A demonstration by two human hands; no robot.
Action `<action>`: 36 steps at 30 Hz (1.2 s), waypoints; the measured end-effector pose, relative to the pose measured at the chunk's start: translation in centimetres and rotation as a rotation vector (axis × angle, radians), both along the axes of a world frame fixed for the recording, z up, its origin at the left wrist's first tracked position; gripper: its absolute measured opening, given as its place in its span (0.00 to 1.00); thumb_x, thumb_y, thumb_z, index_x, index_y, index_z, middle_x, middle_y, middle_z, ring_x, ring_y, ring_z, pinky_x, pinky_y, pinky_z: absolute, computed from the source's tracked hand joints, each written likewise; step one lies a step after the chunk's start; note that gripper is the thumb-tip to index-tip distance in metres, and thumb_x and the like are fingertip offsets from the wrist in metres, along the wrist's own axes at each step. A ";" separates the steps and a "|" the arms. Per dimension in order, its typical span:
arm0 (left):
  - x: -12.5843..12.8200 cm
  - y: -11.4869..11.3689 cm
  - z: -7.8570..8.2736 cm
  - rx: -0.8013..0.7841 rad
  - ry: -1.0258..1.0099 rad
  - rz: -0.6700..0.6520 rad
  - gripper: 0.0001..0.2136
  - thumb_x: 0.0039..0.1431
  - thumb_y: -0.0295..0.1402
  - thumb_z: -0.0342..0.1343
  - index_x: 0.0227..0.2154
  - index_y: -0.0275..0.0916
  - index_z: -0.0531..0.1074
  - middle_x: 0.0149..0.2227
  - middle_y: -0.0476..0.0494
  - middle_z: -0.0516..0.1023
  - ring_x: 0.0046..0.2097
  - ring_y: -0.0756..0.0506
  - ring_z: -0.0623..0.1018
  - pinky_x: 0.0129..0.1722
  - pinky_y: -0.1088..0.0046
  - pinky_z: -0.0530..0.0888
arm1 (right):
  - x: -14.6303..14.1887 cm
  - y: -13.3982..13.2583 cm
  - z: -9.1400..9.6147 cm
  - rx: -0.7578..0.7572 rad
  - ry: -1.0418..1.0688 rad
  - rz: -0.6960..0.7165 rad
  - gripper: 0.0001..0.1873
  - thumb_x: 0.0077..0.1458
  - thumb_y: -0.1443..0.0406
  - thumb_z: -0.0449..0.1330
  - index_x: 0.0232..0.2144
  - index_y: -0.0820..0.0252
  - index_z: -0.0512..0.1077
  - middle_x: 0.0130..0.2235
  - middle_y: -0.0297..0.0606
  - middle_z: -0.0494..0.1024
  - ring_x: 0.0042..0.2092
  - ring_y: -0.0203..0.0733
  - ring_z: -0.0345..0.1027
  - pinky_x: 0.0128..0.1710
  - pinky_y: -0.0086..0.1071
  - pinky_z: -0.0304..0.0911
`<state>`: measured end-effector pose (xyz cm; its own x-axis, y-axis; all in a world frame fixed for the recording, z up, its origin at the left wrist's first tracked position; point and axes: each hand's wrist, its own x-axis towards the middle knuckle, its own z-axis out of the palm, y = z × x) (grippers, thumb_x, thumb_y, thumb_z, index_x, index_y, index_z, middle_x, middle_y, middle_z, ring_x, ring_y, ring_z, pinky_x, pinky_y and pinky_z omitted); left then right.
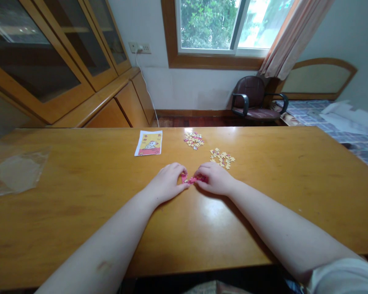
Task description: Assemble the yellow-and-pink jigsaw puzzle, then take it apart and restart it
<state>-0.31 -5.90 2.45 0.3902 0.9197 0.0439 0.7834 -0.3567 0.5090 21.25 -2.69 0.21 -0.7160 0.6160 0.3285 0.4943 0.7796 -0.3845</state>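
Observation:
Both hands meet low over the middle of the wooden table [95, 163]. My left hand [169, 181] pinches pink jigsaw puzzle pieces [184, 179] between thumb and fingers. Curled from the other side, my right hand [214, 178] grips a pink puzzle piece [192, 180] by its edge, and more pink pieces show under its fingers. Just beyond the right hand lies a loose cluster of yellow puzzle pieces [222, 157]. Farther back is a mixed pile of puzzle pieces [194, 140]. A picture card [149, 143] with a white animal on yellow and pink lies flat to the left.
A clear plastic bag [18, 171] lies at the table's left side. Beyond the far edge stand a wooden cabinet [110, 98], an office chair [254, 98] and a bed [309, 114] under the window side. A white cord [147, 85] hangs from the wall socket.

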 end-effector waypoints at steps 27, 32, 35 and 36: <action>0.7 0.3 -0.9 0.052 0.038 -0.051 0.08 0.59 0.37 0.55 0.35 0.41 0.76 0.38 0.43 0.75 0.41 0.43 0.74 0.43 0.66 0.70 | 0.7 0.5 0.5 -0.050 -0.105 -0.012 0.04 0.49 0.66 0.61 0.31 0.58 0.74 0.29 0.35 0.75 0.31 0.39 0.66 0.37 0.33 0.59; 1.0 0.3 -1.0 0.031 0.030 -0.041 0.08 0.59 0.37 0.55 0.33 0.40 0.77 0.37 0.43 0.75 0.40 0.43 0.74 0.42 0.67 0.70 | 0.7 0.6 0.4 -0.060 -0.105 -0.010 0.04 0.49 0.67 0.61 0.31 0.59 0.74 0.29 0.35 0.75 0.31 0.38 0.67 0.37 0.32 0.59; 1.0 0.5 -1.3 0.048 0.027 -0.044 0.08 0.59 0.37 0.56 0.34 0.41 0.77 0.38 0.43 0.76 0.41 0.43 0.74 0.43 0.67 0.70 | 0.6 0.6 0.3 -0.073 -0.104 -0.004 0.04 0.49 0.67 0.61 0.31 0.59 0.74 0.29 0.35 0.75 0.31 0.38 0.66 0.36 0.32 0.58; 1.1 0.6 -1.4 0.057 0.028 -0.048 0.08 0.59 0.37 0.56 0.35 0.41 0.78 0.38 0.43 0.76 0.41 0.44 0.74 0.43 0.67 0.70 | 0.6 0.6 0.3 -0.076 -0.104 0.000 0.04 0.49 0.67 0.61 0.31 0.60 0.74 0.29 0.35 0.75 0.31 0.38 0.66 0.36 0.31 0.58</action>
<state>0.76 -5.35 1.07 0.4360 0.8960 0.0841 0.7780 -0.4222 0.4653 21.82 -2.10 0.51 -0.7436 0.6365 0.2049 0.5346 0.7499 -0.3897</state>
